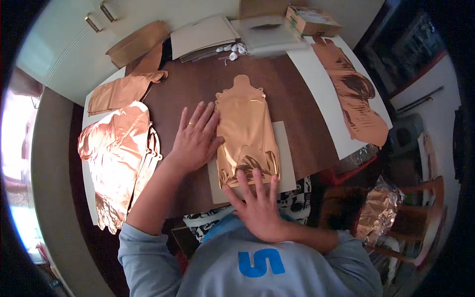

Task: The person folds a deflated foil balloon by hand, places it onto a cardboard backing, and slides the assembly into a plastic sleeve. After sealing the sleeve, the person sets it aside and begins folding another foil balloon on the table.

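Two open hands (pixel 198 132) flatten a copper foil shape (pixel 245 119)

We see the left hand (pixel 197 134) resting palm down at the left edge of the foil shape, its fingers long and only slightly parted, gripping nothing. The right hand (pixel 258 210) is spread wide, its fingertips on the wrinkled lower end of the foil, also gripping nothing.

Between our hands the foil shape lies flat, its rounded tab pointing away from us and small loops at its shoulders. Its lower part covers a pale board (pixel 288 163) on the dark brown table (pixel 292 94).

To our left, more crumpled copper foil (pixel 118 143) lies over a white sheet, with a brown cardboard piece (pixel 138 43) behind. To our right, another copper foil piece (pixel 354 94) stretches along a white sheet (pixel 309 62).

Farther back we find stacked white cards (pixel 204 37), small white coils (pixel 232 51) in front of them, and a cardboard box (pixel 314 21). At the lower right, clear plastic around copper foil (pixel 380 210) sits by a wooden chair (pixel 430 222).
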Demonstrator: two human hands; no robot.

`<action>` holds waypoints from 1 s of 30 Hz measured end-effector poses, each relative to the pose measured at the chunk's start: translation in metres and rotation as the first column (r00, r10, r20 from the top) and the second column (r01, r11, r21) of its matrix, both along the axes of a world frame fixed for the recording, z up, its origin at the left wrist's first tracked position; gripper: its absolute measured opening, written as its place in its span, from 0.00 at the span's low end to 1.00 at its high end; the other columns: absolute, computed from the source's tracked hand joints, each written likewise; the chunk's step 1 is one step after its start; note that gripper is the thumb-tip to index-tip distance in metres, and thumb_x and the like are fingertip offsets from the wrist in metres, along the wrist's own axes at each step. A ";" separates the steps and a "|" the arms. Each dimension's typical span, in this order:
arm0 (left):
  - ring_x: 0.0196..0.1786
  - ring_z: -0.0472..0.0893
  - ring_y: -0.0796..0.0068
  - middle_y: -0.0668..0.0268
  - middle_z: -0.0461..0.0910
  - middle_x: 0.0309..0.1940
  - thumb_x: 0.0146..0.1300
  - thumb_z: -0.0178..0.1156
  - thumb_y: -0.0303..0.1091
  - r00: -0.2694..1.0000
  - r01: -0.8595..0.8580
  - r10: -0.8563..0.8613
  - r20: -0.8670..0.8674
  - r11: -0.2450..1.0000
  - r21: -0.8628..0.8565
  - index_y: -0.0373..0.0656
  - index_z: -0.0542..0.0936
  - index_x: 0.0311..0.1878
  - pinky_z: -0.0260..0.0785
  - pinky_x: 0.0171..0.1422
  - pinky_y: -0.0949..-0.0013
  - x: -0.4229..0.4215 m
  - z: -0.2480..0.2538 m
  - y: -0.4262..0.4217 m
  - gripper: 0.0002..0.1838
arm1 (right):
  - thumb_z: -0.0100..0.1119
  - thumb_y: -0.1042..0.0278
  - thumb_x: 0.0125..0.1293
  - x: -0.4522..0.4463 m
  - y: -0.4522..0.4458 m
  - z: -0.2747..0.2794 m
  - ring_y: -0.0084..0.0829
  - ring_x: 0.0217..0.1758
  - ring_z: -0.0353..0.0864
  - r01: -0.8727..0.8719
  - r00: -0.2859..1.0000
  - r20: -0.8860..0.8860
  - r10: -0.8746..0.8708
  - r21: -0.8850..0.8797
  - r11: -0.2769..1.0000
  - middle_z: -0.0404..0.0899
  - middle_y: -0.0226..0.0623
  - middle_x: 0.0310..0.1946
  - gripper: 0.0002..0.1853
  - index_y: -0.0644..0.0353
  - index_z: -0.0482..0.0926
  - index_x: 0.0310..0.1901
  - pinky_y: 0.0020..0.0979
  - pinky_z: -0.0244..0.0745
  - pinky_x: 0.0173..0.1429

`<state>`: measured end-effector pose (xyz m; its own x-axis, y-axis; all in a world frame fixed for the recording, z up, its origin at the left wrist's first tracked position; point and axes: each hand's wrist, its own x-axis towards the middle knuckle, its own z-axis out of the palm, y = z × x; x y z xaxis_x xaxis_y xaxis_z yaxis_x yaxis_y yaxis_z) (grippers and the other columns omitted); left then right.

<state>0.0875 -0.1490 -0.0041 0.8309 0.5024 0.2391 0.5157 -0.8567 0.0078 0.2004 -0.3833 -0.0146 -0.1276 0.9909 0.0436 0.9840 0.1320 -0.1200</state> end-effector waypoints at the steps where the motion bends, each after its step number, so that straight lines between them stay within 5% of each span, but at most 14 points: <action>1: 0.78 0.58 0.52 0.55 0.62 0.74 0.70 0.53 0.53 0.994 0.102 -0.104 -0.041 0.994 -0.045 0.42 0.66 0.72 0.42 0.79 0.39 0.010 0.011 -0.007 0.34 | 0.68 0.48 0.55 0.000 0.000 0.000 0.67 0.78 0.42 0.000 1.000 0.008 0.000 0.004 1.000 0.47 0.52 0.77 0.45 0.42 0.60 0.75 0.81 0.39 0.69; 3: 0.78 0.58 0.53 0.57 0.62 0.74 0.70 0.52 0.53 0.941 0.303 -0.320 -0.112 0.942 -0.148 0.42 0.66 0.72 0.41 0.80 0.42 0.030 0.029 -0.026 0.34 | 0.66 0.49 0.57 -0.001 -0.001 -0.002 0.67 0.78 0.42 0.009 1.000 0.021 -0.009 0.010 1.000 0.48 0.51 0.77 0.43 0.41 0.60 0.75 0.80 0.41 0.69; 6: 0.80 0.55 0.61 0.57 0.57 0.77 0.72 0.49 0.53 0.771 0.613 -0.634 0.063 0.711 -0.345 0.47 0.63 0.75 0.37 0.82 0.44 0.048 -0.003 -0.057 0.34 | 0.61 0.52 0.61 -0.002 -0.005 -0.019 0.66 0.77 0.45 -0.003 1.000 0.012 0.003 -0.008 1.000 0.49 0.51 0.76 0.39 0.41 0.61 0.75 0.81 0.44 0.67; 9: 0.80 0.53 0.59 0.57 0.55 0.78 0.72 0.46 0.55 0.740 0.643 -0.667 0.087 0.664 -0.382 0.48 0.61 0.77 0.36 0.82 0.45 0.058 -0.010 -0.037 0.35 | 0.49 0.59 0.66 0.000 -0.002 -0.008 0.66 0.77 0.45 -0.028 0.996 -0.087 0.018 -0.106 0.994 0.48 0.54 0.77 0.34 0.44 0.59 0.76 0.83 0.41 0.67; 15: 0.81 0.52 0.52 0.54 0.54 0.78 0.72 0.46 0.54 0.826 0.512 -0.547 -0.134 0.828 -0.228 0.47 0.59 0.77 0.35 0.82 0.45 0.077 0.000 0.030 0.35 | 0.55 0.56 0.64 0.001 0.000 -0.008 0.64 0.75 0.50 0.003 0.999 -0.043 0.000 0.072 0.997 0.50 0.52 0.76 0.35 0.40 0.62 0.74 0.81 0.49 0.64; 24: 0.78 0.58 0.53 0.55 0.59 0.76 0.72 0.50 0.50 0.984 0.149 -0.153 0.097 0.988 0.048 0.44 0.63 0.74 0.42 0.81 0.45 0.074 -0.007 0.081 0.33 | 0.56 0.57 0.63 0.001 0.001 -0.011 0.63 0.73 0.55 0.018 1.000 -0.019 -0.016 0.105 0.994 0.52 0.50 0.75 0.34 0.38 0.64 0.73 0.79 0.52 0.64; 29: 0.77 0.58 0.47 0.51 0.59 0.75 0.68 0.54 0.53 0.954 0.249 -0.169 0.249 0.908 -0.338 0.42 0.63 0.74 0.45 0.80 0.44 0.021 0.018 -0.008 0.37 | 0.59 0.58 0.61 0.011 0.002 0.003 0.60 0.72 0.59 -0.013 1.000 -0.013 0.015 0.177 0.984 0.56 0.49 0.74 0.33 0.42 0.67 0.70 0.74 0.56 0.65; 30: 0.77 0.58 0.47 0.50 0.59 0.75 0.68 0.54 0.54 0.971 0.218 -0.175 0.163 0.930 -0.296 0.42 0.63 0.74 0.45 0.80 0.44 0.012 0.013 -0.022 0.37 | 0.61 0.58 0.60 0.015 0.001 0.009 0.60 0.72 0.60 -0.028 0.999 -0.015 0.031 0.191 0.981 0.58 0.49 0.73 0.33 0.44 0.67 0.70 0.71 0.57 0.66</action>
<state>0.0997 -0.1707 0.0093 0.8924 0.3986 0.2116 0.3136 -0.8848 0.3446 0.2157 -0.3823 -0.0059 -0.1539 0.9600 0.2340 0.9773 0.1828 -0.1073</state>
